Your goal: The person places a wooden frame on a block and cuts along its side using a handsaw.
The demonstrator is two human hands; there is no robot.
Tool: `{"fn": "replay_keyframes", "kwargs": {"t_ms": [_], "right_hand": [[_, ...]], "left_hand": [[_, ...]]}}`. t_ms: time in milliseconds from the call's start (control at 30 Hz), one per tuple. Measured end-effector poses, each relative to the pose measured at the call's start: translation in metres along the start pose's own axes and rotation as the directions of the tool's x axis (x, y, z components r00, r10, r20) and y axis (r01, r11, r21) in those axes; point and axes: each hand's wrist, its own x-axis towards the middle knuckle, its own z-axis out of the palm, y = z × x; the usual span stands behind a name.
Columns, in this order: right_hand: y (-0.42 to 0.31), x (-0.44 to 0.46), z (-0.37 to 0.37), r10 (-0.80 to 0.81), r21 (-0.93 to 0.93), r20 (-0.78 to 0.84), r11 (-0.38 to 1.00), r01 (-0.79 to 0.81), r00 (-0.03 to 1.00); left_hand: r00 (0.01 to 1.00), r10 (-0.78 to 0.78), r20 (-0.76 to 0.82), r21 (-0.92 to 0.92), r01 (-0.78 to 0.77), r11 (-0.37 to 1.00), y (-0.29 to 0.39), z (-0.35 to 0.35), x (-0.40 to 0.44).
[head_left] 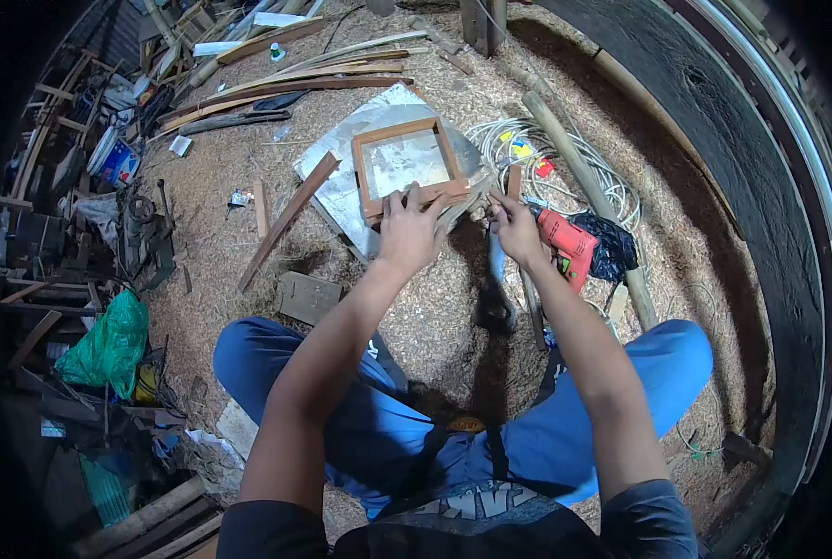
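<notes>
A brown rectangular wooden frame lies on a pale, worn square board on the ground in front of me. My left hand rests on the frame's near edge, fingers spread. To its right, my right hand is closed, thumb and fingers together, near the frame's near right corner. What it pinches, if anything, is too small to make out. Thin pale wood strips lie between the two hands. A red power drill is just right of my right hand.
A reddish wood strip leans against the board's left side. Coiled pale cable and a wooden pole lie to the right, beside a black plastic bag. Long timber strips lie beyond. A green bag sits left among scrap.
</notes>
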Motion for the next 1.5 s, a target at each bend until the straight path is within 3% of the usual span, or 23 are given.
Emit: {"fn": "replay_keyframes", "kwargs": {"t_ms": [33,67,100,167,233,300,367,433,500,567,733,867,967,1033,1100,1167,1200,1233,1333,1433,1500], "right_hand": [[-0.002,-0.008,0.002,0.063,0.006,-0.038,0.998,-0.063,0.997],[-0.004,-0.019,0.009,0.199,0.207,-0.058,0.961,-0.184,0.978],[0.003,-0.029,0.011,0.202,0.207,-0.061,0.961,-0.185,0.978],[0.026,-0.051,0.019,0.03,-0.011,-0.157,0.999,-0.032,0.987],[0.028,-0.08,0.021,0.048,-0.035,-0.138,0.998,-0.053,0.989],[0.035,-0.102,0.022,0.051,-0.189,-0.062,0.98,-0.062,0.997],[0.048,-0.122,0.024,0.093,-0.235,-0.027,0.967,-0.097,0.995],[0.05,-0.14,0.025,0.165,-0.405,0.148,0.91,-0.093,0.975],[0.052,-0.159,0.029,0.197,-0.416,0.186,0.903,-0.104,0.963],[0.057,-0.173,0.033,0.084,-0.522,0.132,0.853,-0.003,0.988],[0.059,-0.186,0.051,0.208,-0.698,0.174,0.715,-0.028,0.963],[0.046,-0.193,0.049,0.181,-0.703,0.126,0.71,-0.041,0.975],[0.018,-0.189,0.035,0.159,-0.578,0.042,0.809,-0.106,0.986],[0.006,-0.18,0.028,0.22,-0.251,-0.061,0.941,-0.229,0.973],[0.006,-0.174,0.025,0.188,-0.165,-0.143,0.964,-0.211,0.972],[-0.026,-0.169,0.018,0.154,-0.003,-0.344,0.986,-0.165,0.926],[-0.03,-0.166,0.02,0.062,0.04,-0.463,0.998,-0.05,0.884],[-0.033,-0.165,0.017,0.061,0.037,-0.459,0.998,-0.05,0.886],[-0.047,-0.16,0.001,0.067,0.308,-0.361,0.95,0.051,0.93],[-0.059,-0.153,-0.009,0.081,0.293,-0.23,0.956,-0.011,0.97],[-0.062,-0.152,-0.003,0.067,0.297,-0.237,0.955,0.006,0.969]], "left_hand": [[1.0,0.009,0.004,0.011,-0.009,1.0,0.0,0.001,-0.001],[1.0,0.019,0.01,0.021,-0.019,1.0,0.0,0.003,-0.002],[1.0,0.022,0.012,0.02,-0.022,1.0,-0.001,0.005,-0.003],[0.992,0.123,-0.038,0.016,-0.122,0.992,-0.006,0.01,-0.004],[0.993,0.115,0.012,0.016,-0.116,0.993,-0.006,0.012,-0.003],[0.993,0.109,0.053,0.015,-0.11,0.994,-0.006,0.014,-0.003],[0.985,0.167,-0.032,0.096,-0.163,0.982,-0.007,0.014,-0.005],[0.985,0.169,-0.026,0.117,-0.165,0.979,-0.006,0.015,-0.005],[0.988,0.157,0.013,0.144,-0.157,0.977,-0.004,0.013,-0.005],[0.989,0.144,0.033,0.144,-0.147,0.979,-0.002,0.011,-0.002],[0.992,0.088,0.093,0.132,-0.1,0.986,0.002,0.009,0.0],[0.991,0.125,0.042,0.174,-0.131,0.976,0.004,0.015,-0.001],[0.993,0.098,0.071,0.11,-0.105,0.988,0.009,0.012,0.001],[0.984,0.055,0.169,0.054,-0.065,0.996,0.017,-0.001,0.002],[0.987,0.055,0.15,0.078,-0.067,0.995,0.017,0.005,0.004],[0.99,0.055,0.133,0.101,-0.069,0.992,0.018,0.009,0.006],[0.99,0.048,0.136,0.062,-0.057,0.996,0.019,0.008,0.007],[0.989,0.039,0.14,0.023,-0.043,0.999,0.019,0.008,0.008],[0.978,0.019,0.209,0.054,-0.031,0.998,0.022,0.007,0.009],[0.965,0.015,0.26,0.015,-0.019,1.0,0.02,0.004,0.012],[0.969,0.018,0.245,0.022,-0.025,0.999,0.019,0.006,0.011]]}}
